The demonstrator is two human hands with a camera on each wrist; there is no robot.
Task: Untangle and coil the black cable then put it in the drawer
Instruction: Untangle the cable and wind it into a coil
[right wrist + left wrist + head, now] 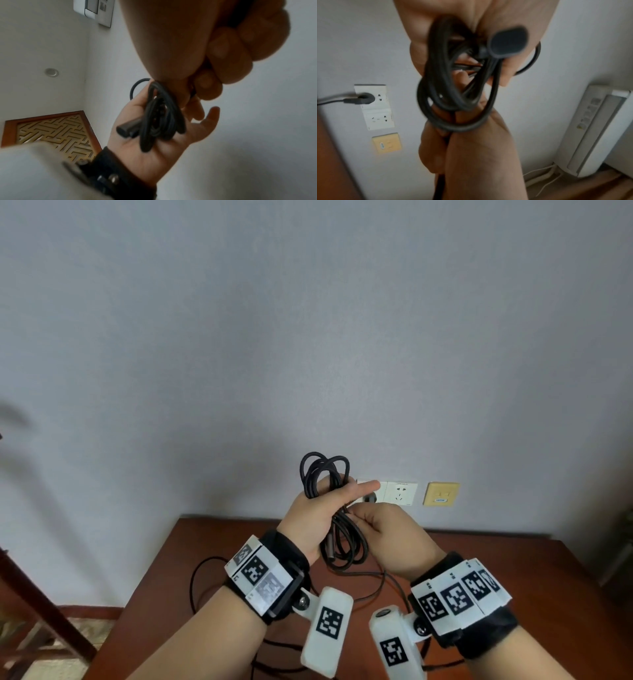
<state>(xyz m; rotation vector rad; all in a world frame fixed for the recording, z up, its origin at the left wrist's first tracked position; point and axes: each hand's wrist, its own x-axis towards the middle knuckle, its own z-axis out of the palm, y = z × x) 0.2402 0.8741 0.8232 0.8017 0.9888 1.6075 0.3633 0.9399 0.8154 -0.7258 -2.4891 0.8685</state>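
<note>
1. Head view: the person's left hand (317,517) holds up a bundle of thin black round cable (323,474), its loops rising above the thumb and hanging below the palm, over a reddish-brown wooden table (178,559). The index finger points out straight, likely to leave the loops room. The right hand (387,537) sits just beside, fingers curled and pinching a strand at the bundle's middle, probably to guide the next wrap. More dark cable lies on the table below. No drawer is in view.

2. Left wrist view: blurred black loops and a dark plug end (508,42) lie across the left palm; the right hand closes around the strands below. A white wall socket (371,97) has another plug in it.

3. Right wrist view: the left palm lies open under the bundle, cradling rather than clenching it, while the right hand's fingertips (205,86) nip a strand at its top.
</note>
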